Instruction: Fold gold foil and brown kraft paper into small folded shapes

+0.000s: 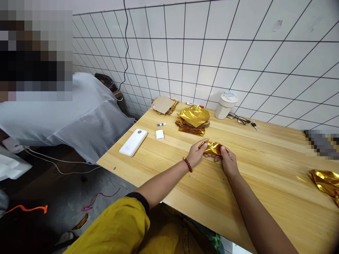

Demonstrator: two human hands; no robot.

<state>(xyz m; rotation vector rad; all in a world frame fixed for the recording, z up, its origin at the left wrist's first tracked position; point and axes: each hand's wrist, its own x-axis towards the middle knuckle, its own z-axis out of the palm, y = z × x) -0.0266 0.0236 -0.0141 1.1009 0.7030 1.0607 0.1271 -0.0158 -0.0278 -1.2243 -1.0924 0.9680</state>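
Note:
Between both hands, just above the wooden table, is a folded piece of gold foil paper. My left hand pinches its left end, with the thumb on top; a dark red bead bracelet circles that wrist. At the right end, my right hand grips the foil, thumb over the near face and fingers curled underneath. Beyond the hands lies a stack of gold foil sheets. To its left is another pile topped by a brown paper sheet.
A white power bank, a small white box and a blue-and-white stick lie on the left. Near the wall stand a lidded cup, glasses and a key. More gold foil lies at the right edge.

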